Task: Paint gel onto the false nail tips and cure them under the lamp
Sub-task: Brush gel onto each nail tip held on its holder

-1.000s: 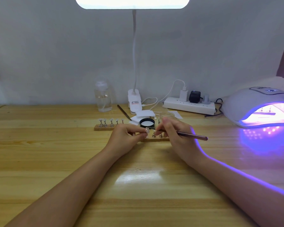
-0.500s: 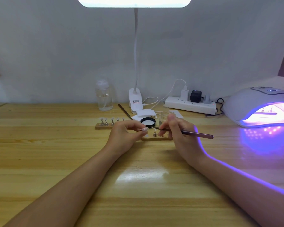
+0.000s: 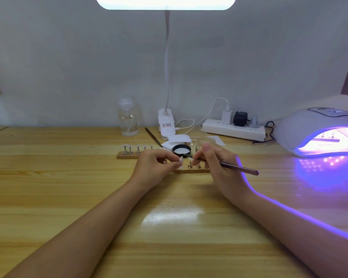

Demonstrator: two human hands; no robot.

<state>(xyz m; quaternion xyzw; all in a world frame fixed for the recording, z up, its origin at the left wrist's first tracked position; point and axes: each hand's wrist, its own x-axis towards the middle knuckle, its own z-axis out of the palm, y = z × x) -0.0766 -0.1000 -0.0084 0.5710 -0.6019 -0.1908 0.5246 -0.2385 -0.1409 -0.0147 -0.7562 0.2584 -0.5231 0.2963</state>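
Pale, the nail tip (image 3: 181, 159) sits pinched in my left hand (image 3: 156, 167) fingers at frame centre, above the wooden strip (image 3: 191, 171). My right hand (image 3: 217, 167) fingers pinch the brush (image 3: 237, 168), bristles toward the tip. Violet light glows from the curing lamp (image 3: 319, 131) at right on the surface (image 3: 68, 187).

1. One head-worn wide-angle view looks forward and down over the worktop (image 3: 48, 187) toward the wall (image 3: 68, 57).
2. The hands work mid-frame, forearms entering from the bottom edge, close to the camera.
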